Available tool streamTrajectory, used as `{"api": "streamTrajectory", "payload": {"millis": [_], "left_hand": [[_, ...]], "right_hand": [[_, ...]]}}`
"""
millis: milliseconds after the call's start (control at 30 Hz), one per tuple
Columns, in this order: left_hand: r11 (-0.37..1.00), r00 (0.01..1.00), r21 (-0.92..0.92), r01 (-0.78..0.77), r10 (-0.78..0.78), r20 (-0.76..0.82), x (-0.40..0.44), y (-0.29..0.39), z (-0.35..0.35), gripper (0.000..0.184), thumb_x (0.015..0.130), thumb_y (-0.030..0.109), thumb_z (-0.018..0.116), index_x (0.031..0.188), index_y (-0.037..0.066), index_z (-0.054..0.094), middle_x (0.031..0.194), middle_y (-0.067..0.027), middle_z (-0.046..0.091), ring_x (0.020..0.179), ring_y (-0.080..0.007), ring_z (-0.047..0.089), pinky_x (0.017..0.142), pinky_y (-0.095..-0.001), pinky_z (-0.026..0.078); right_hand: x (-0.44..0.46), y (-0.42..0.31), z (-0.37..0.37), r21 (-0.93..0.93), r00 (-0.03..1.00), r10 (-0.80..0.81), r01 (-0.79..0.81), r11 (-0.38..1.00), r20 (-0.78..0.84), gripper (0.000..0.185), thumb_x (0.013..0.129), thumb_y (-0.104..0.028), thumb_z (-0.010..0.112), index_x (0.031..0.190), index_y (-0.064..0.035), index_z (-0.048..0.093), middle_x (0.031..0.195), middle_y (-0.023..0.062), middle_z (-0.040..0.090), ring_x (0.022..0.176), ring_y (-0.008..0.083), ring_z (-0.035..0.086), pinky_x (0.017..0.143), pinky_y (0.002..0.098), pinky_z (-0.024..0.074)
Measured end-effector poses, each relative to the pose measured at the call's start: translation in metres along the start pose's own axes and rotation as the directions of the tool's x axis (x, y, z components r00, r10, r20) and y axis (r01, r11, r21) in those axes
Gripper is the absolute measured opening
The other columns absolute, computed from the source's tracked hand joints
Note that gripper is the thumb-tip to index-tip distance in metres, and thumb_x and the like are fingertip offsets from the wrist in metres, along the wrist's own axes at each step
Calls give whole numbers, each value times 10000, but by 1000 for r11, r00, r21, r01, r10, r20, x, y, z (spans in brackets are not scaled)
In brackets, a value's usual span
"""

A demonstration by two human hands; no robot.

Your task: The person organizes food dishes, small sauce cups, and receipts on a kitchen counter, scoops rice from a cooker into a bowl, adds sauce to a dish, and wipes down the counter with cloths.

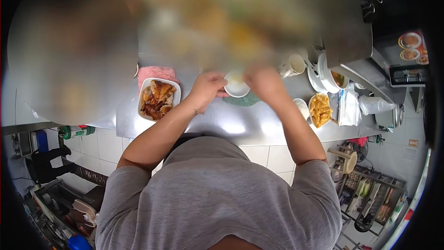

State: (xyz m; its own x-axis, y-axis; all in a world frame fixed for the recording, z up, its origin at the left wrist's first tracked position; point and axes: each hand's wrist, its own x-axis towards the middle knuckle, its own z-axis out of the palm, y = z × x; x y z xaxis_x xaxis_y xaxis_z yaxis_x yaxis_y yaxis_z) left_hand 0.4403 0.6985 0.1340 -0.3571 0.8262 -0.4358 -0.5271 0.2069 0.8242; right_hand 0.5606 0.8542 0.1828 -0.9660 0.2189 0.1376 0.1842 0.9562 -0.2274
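Observation:
My left hand (208, 86) has its fingers closed on the left rim of a small white bowl (237, 95). Something pale yellow lies inside the bowl. At the bowl's right side is my right hand (262, 81), blurred, so I cannot make out its fingers or anything in them. A green cloth (243, 100) lies under and in front of the bowl. To the left of my left hand, a white square dish (140, 111) holds browned, chopped roast meat (159, 97), with a pink cloth (158, 72) behind it.
On the steel counter (222, 127) at right are a dish of yellow-orange pieces (320, 110), a small white container (301, 108), a pale cup (293, 65), white bowls (329, 78) and clear plastic bags (348, 106). The far side is blurred. A rack (370, 194) stands behind right.

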Motion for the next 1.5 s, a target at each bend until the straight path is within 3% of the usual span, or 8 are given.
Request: {"api": "streamTrajectory", "payload": {"millis": [233, 500, 700, 833, 867, 1067, 1333, 1500], "left_hand": [[998, 999, -35, -46, 45, -30, -44, 0, -40, 354, 905, 105, 549, 1230, -33, 523, 1032, -96, 623, 894, -161, 631, 801, -298, 543], [987, 987, -103, -120, 108, -115, -92, 14, -96, 362, 909, 116, 549, 1236, -34, 513, 1078, -106, 612, 923, -172, 631, 792, -297, 548], [961, 954, -196, -196, 141, -263, -141, 16, -146, 321, 897, 103, 562, 1182, -44, 548, 1095, -119, 616, 947, -197, 631, 796, -303, 548], [960, 919, -150, -238, 172, -355, -177, 1, -171, 327, 877, 98, 602, 1171, -42, 565, 1053, -113, 636, 945, -207, 636, 802, -325, 547], [943, 910, -195, -270, 184, -372, -176, -10, -184, 325, 878, 92, 600, 1175, -33, 565, 1062, -112, 632, 941, -206, 635, 804, -321, 548], [902, 833, -240, -360, 194, -518, -218, -7, -188, 336, 893, 69, 556, 1194, -76, 516, 1106, -146, 608, 949, -232, 644, 826, -338, 561], [907, 832, -228, -354, 194, -520, -227, -2, -180, 370, 902, 75, 546, 1236, -72, 486, 1132, -152, 600, 964, -227, 642, 856, -327, 549], [904, 887, -250, -347, 229, -401, -218, 1, -168, 371, 906, 95, 553, 1237, -60, 493, 1130, -142, 599, 976, -218, 636, 850, -327, 550]], "right_hand": [[-6, -81, 3, -21, 989, -133, 135, 991, 67, 103, 706, -45, 559, 763, -34, 643, 850, 105, 598, 902, 287, 565, 777, 408, 471], [48, -120, -22, 378, 995, -98, 87, 922, 11, 200, 680, -6, 619, 868, -54, 665, 925, 120, 637, 942, 301, 575, 820, 392, 464], [188, -25, -9, -56, 951, 85, -107, 993, -298, 391, 738, -211, 673, 1085, -38, 626, 1075, 179, 631, 1044, 357, 552, 917, 422, 434], [270, 38, 39, -342, 977, 209, -181, 922, 47, 396, 753, -256, 664, 1078, -40, 602, 1045, 180, 639, 973, 346, 617, 814, 454, 500], [313, 114, 110, -373, 997, 74, -80, 924, -32, 571, 630, -321, 771, 1113, -60, 615, 1091, 199, 624, 1011, 348, 606, 850, 434, 493], [300, 24, 59, -206, 949, 253, -214, 955, 189, 531, 520, -255, 829, 968, -21, 666, 1005, 205, 657, 955, 334, 633, 831, 390, 509], [226, -2, -7, 246, 917, 293, -228, 942, -271, 414, 533, -139, 735, 890, -3, 575, 744, 173, 657, 745, 318, 660, 698, 369, 515], [144, -36, -77, 368, 721, 316, -91, 925, -617, 411, 557, -84, 717, 926, -11, 551, 812, 149, 647, 729, 262, 632, 699, 341, 490]]}}
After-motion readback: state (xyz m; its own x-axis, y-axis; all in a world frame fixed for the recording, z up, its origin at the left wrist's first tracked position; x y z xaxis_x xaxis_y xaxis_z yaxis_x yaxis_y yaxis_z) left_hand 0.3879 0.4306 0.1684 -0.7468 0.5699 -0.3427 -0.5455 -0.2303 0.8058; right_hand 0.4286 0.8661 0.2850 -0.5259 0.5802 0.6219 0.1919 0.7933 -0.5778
